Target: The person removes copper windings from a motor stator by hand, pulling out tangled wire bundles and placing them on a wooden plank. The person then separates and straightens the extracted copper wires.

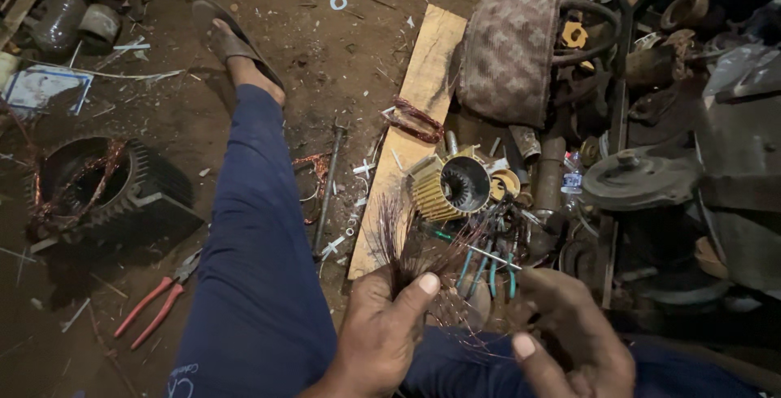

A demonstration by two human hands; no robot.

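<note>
Just below the small stator (pixel 452 186) on the wooden plank (pixel 415 113), my left hand (pixel 382 329) pinches a bundle of copper winding wire (pixel 404 239), my right hand (pixel 569 329) loosely curled beside it; hard tugging could snap or tangle these fine strands.

The scene is dim and warm-toned, lit from above near the centre, so the plank (pixel 411 121) and the ribbed stator (pixel 451 188) catch the most light. Brightness falls off toward the edges; the right side and lower right corner sink into near-black shadow. The leg (pixel 256 227) casts a soft shadow on the floor to its left. The hands (pixel 382 329) and the wire bundle (pixel 407 239) are slightly blurred. Wide-angle stretching shows at the corners. No strong glare appears.
</note>
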